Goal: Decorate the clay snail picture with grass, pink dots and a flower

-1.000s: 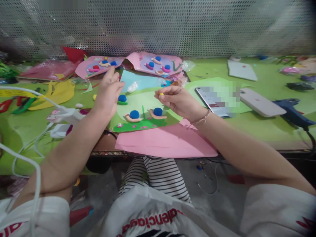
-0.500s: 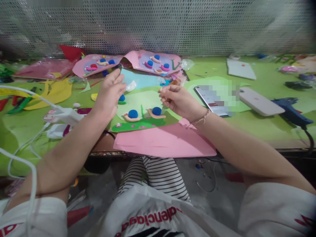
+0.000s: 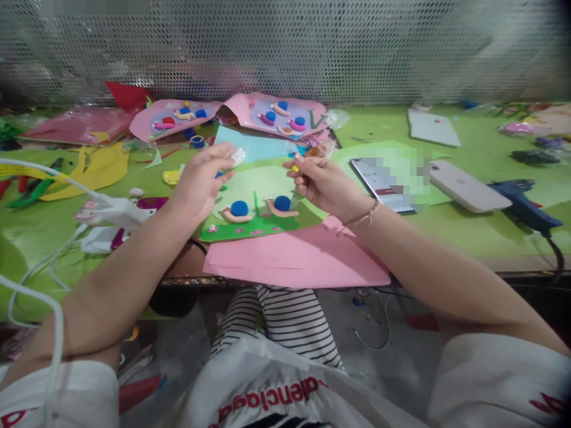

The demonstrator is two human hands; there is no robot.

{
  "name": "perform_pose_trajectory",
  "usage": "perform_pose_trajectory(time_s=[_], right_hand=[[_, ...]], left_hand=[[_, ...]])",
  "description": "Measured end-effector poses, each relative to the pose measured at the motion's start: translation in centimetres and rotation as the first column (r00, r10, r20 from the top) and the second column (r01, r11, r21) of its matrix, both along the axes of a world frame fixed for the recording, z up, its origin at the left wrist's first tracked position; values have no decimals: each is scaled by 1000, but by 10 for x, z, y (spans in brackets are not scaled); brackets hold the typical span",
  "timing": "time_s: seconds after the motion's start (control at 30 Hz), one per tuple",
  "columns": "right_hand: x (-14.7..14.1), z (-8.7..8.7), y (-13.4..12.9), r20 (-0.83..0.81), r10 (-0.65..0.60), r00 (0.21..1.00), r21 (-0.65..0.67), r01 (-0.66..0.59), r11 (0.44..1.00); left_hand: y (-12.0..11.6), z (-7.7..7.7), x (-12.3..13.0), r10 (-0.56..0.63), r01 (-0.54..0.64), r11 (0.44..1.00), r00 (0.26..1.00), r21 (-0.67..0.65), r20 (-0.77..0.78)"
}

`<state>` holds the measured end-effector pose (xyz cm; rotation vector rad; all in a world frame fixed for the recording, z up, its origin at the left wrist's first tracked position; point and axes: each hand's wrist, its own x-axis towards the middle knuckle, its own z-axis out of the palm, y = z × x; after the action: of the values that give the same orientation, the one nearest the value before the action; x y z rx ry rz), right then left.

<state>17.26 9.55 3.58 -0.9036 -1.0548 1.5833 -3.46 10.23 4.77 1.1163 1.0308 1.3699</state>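
My right hand [image 3: 312, 178] is closed in a pinch on a small yellow clay piece [image 3: 295, 169], held above a pale green paper sheet [image 3: 254, 184]. My left hand [image 3: 203, 178] hovers over the sheet's left side, fingers outstretched and apart, with nothing seen in it. A crumpled white clump [image 3: 238, 156] lies just past its fingertips. Two clay snails with blue shells, a left snail [image 3: 239, 209] and a right snail [image 3: 282, 204], sit on the sheet above a green grass strip [image 3: 250, 228]. Another blue shape is partly hidden behind my left fingers.
Pink paper [image 3: 294, 258] lies at the table's front edge. Finished-looking pink snail pictures [image 3: 267, 98] stand at the back. To the right are a lit phone [image 3: 379, 184], a pale phone [image 3: 468, 185] and a blue glue gun [image 3: 526, 205]. White chargers [image 3: 107, 217] with cables crowd the left.
The yellow clay piece now shows between my right fingertips. My left hand has lowered slightly, its fingers now pointing more to the right. The view has shifted a little.
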Motion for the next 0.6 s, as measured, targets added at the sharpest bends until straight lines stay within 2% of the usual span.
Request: perform_pose_trajectory(time_s=[0.17, 0.37, 0.6], right_hand=[[1, -3, 1, -78, 34, 996, 12, -33, 999], [2, -4, 2, -68, -18, 998, 24, 20, 1000], [2, -2, 4, -98, -25, 995, -6, 25, 1000]], left_hand=[[-1, 1, 1, 16, -15, 999, 1000, -39, 13], [-2, 2, 1, 1, -1, 1000, 1000, -25, 21], [-2, 3, 0, 7, -6, 999, 1000, -34, 15]])
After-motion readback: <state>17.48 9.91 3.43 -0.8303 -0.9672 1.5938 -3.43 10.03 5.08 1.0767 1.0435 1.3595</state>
